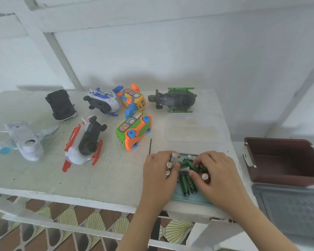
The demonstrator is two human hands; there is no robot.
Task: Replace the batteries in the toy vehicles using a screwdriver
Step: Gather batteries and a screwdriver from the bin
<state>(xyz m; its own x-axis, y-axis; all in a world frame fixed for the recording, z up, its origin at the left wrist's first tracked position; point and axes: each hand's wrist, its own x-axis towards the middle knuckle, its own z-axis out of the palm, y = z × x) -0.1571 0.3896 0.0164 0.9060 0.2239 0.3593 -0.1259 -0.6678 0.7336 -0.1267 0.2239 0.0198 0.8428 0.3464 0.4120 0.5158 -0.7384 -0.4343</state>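
Batteries (173, 159) in left hand (158, 175) seemingly marked "CE".

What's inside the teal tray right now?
Green batteries lie in the tray, with a red battery at the right hand. The left hand grips white batteries above it. The hands cover much of it, so the full count is hidden.

Glossy green batteries (186, 185), translucent plastic tub (194, 127)
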